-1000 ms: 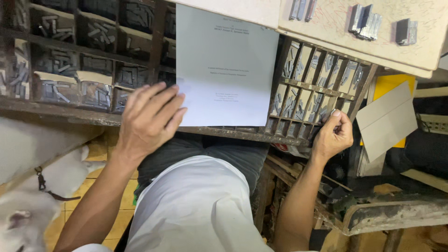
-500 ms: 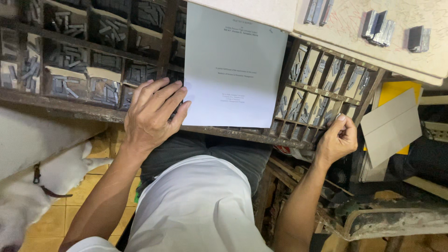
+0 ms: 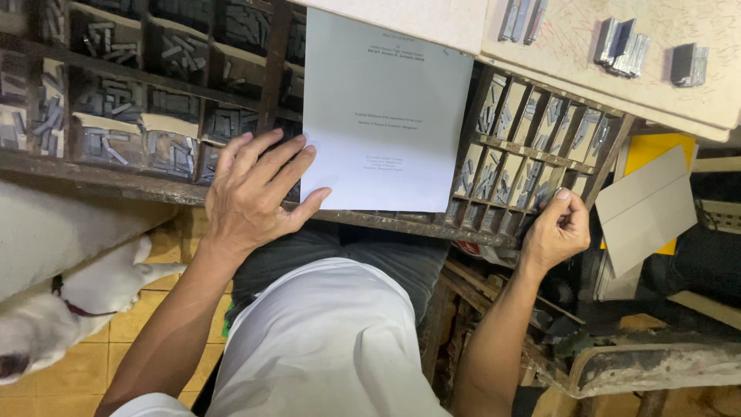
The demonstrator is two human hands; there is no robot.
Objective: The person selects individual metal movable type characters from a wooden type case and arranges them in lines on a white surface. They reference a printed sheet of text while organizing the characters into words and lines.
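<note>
A wooden type case (image 3: 139, 174) with many small compartments of grey metal type stretches in front of me. A white printed sheet (image 3: 386, 116) lies over its middle. My left hand (image 3: 255, 189) rests flat on the case's front edge, fingers spread, thumb touching the sheet's lower left corner. My right hand (image 3: 557, 232) is curled at the lower right corner of the case, thumb and fingers pinched together beside the narrow compartments (image 3: 525, 166); whether it holds a piece of type I cannot tell.
A pale board (image 3: 641, 85) at the upper right carries several blocks of metal type (image 3: 621, 46). Grey card (image 3: 644, 208) and a yellow sheet (image 3: 652, 150) lie at the right. A white dog (image 3: 54, 309) stands on the yellow tiled floor at my left.
My view has shifted slightly, and the dog's head has come in at lower left. The left hand's fingers have spread a little; the right hand stays at the case's corner.
</note>
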